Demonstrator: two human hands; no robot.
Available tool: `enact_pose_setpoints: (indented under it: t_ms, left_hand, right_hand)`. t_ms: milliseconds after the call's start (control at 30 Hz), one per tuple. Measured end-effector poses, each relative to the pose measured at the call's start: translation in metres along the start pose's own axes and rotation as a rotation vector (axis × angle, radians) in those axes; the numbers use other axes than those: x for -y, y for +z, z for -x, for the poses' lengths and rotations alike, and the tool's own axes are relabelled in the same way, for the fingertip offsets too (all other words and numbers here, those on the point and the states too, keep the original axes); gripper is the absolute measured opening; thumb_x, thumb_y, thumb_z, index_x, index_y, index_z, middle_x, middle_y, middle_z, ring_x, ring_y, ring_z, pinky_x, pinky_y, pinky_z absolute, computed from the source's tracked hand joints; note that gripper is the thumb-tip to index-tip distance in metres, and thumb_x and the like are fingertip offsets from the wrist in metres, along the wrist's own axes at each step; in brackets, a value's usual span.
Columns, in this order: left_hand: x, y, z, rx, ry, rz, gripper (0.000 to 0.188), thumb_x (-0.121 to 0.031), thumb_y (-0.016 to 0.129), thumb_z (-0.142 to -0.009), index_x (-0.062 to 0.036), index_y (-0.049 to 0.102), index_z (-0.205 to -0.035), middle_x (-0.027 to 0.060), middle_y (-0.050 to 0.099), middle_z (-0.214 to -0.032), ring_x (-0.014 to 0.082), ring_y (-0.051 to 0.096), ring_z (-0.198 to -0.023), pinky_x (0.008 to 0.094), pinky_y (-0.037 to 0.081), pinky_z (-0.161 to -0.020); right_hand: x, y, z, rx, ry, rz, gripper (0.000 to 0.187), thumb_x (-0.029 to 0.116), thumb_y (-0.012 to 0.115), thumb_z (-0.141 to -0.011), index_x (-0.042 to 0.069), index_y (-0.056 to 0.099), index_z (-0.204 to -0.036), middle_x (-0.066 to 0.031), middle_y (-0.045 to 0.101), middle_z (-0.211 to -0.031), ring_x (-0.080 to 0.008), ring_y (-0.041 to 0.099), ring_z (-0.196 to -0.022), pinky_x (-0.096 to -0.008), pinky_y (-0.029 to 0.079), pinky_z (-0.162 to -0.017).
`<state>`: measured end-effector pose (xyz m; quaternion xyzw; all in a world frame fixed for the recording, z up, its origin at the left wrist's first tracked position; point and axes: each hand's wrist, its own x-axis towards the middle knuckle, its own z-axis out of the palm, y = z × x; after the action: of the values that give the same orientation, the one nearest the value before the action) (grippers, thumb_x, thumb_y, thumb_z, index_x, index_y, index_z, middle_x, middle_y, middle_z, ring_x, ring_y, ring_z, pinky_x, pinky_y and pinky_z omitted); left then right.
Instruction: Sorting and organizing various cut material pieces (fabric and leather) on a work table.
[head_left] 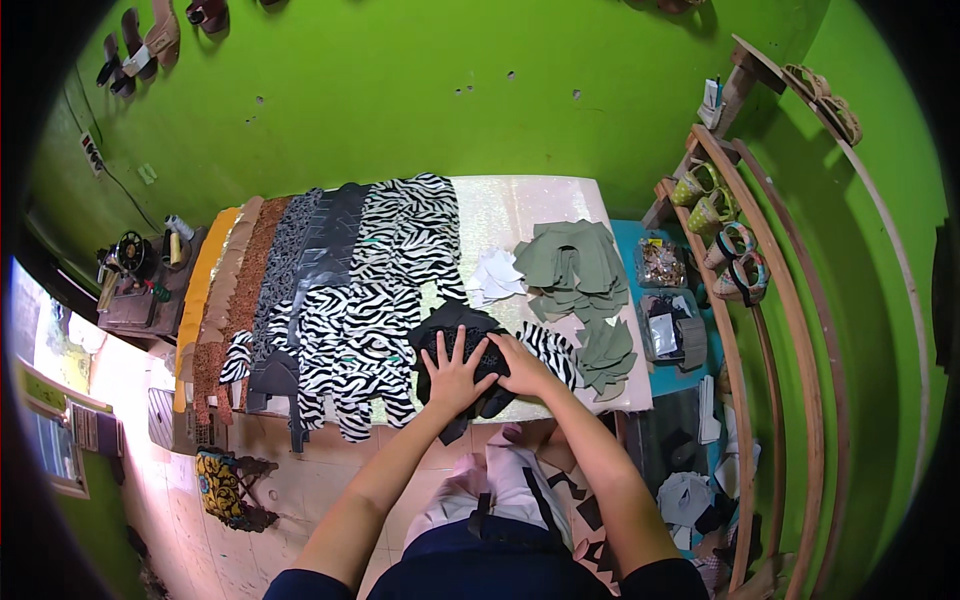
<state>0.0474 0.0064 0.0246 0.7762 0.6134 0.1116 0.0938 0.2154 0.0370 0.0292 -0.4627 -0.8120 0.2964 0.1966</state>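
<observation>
My left hand (457, 376) lies flat with spread fingers on a pile of black cut pieces (458, 322), some with a lacy or glossy pattern, at the front of the table. My right hand (521, 367) rests on the right side of that pile, fingers stretched out, its tips partly hard to make out. Just right of it, some zebra-print pieces (549, 350) stick out from beside the black pile. A broad spread of zebra-print pieces (345, 345) covers the table to the left. Grey-green pieces (570, 265) sit in overlapping heaps at the right, near small white pieces (497, 276).
Rows of yellow (207, 275), brown and dark grey pieces line the table's (520, 205) left side. A sewing machine (130, 255) stands beyond. At the right, a wooden rack (735, 370) holds sandals (740, 275) beside plastic containers (662, 262). A patterned stool (220, 485) stands at lower left.
</observation>
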Motion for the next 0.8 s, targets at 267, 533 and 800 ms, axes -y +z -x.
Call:
enact_pose_setpoints:
  t_ms: [267,533,800]
  left_hand:
    - [-0.035,-0.022,-0.059,0.026,0.026,0.068,0.068,-0.051,0.051,-0.078,-0.0086,0.041,-0.129,0.0221,0.021,-0.14,0.0355,0.013,-0.133,0.0569,0.009,-0.103]
    - [-0.084,0.022,-0.156,0.013,0.189,-0.004,0.081,-0.04,0.067,-0.069,-0.0146,0.028,-0.135,0.0185,0.02,-0.141,0.035,0.02,-0.13,0.054,0.019,-0.102]
    - [-0.125,0.05,-0.205,0.087,0.131,-0.105,0.095,-0.043,0.07,-0.064,-0.0194,0.019,-0.14,0.0169,0.01,-0.145,0.0401,0.013,-0.131,0.0604,0.017,-0.1]
  right_hand:
    - [-0.074,-0.106,0.009,-0.248,-0.007,0.412,0.054,0.016,0.057,-0.073,0.014,0.044,-0.125,-0.0163,0.037,-0.132,-0.0329,0.034,-0.123,-0.0421,0.03,-0.101]
    - [-0.132,-0.149,-0.024,-0.077,0.089,0.743,0.084,0.041,0.07,-0.064,0.035,0.026,-0.136,-0.0142,0.014,-0.144,-0.0371,0.012,-0.132,-0.0631,0.015,-0.099]
    - [-0.178,-0.133,-0.039,-0.081,0.001,0.795,0.083,0.051,0.071,-0.056,0.035,0.037,-0.13,-0.0124,0.015,-0.144,-0.0389,0.013,-0.131,-0.071,0.015,-0.093]
